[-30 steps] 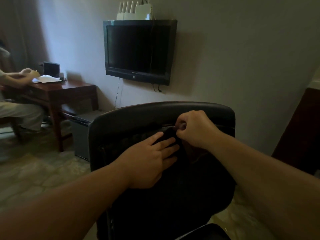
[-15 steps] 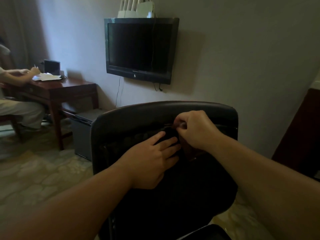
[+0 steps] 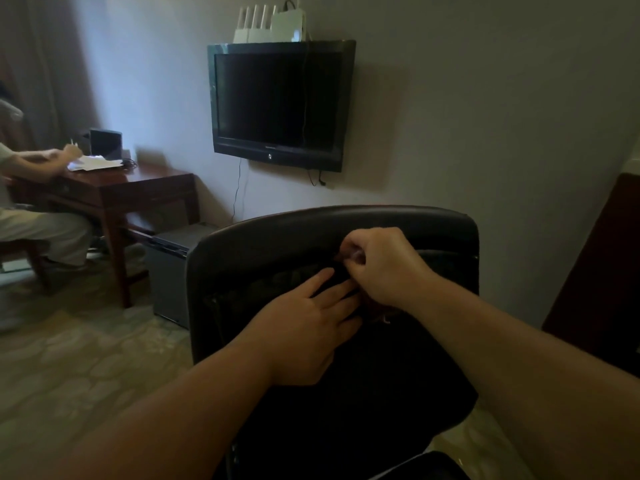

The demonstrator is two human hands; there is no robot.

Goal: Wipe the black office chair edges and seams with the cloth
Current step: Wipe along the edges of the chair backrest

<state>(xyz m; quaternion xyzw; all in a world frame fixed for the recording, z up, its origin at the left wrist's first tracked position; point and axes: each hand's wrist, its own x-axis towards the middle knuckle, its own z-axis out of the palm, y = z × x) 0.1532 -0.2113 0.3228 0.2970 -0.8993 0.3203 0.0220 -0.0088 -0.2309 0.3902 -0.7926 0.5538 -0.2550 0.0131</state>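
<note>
Chair: a black padded office chair (image 3: 408, 375) with a glossy leather-like top edge, its backrest facing the camera and filling the lower middle of the view.
Left hand: the left hand (image 3: 308, 327) lies flat on the backrest, fingers (image 3: 337, 299) straight and spread, holding nothing, tips reaching up toward the right fist.
Right hand: the right hand (image 3: 384, 265) is curled into a fist just below the top edge, thumb and fingers pinching something dark at the seam.
Cloth: a dark reddish cloth (image 3: 375, 311) shows only as a small bunch just under the right fingers, beside the left fingertips; most of it is hard to tell from the dark chair.
Beyond the fingers: a black flat television (image 3: 280, 102) on the grey wall, white routers (image 3: 270, 26) on top.
Far left of the fingers: a reddish-brown wooden worktop (image 3: 138, 183) with white papers (image 3: 93, 163), where another person (image 3: 31, 202) sits.
</note>
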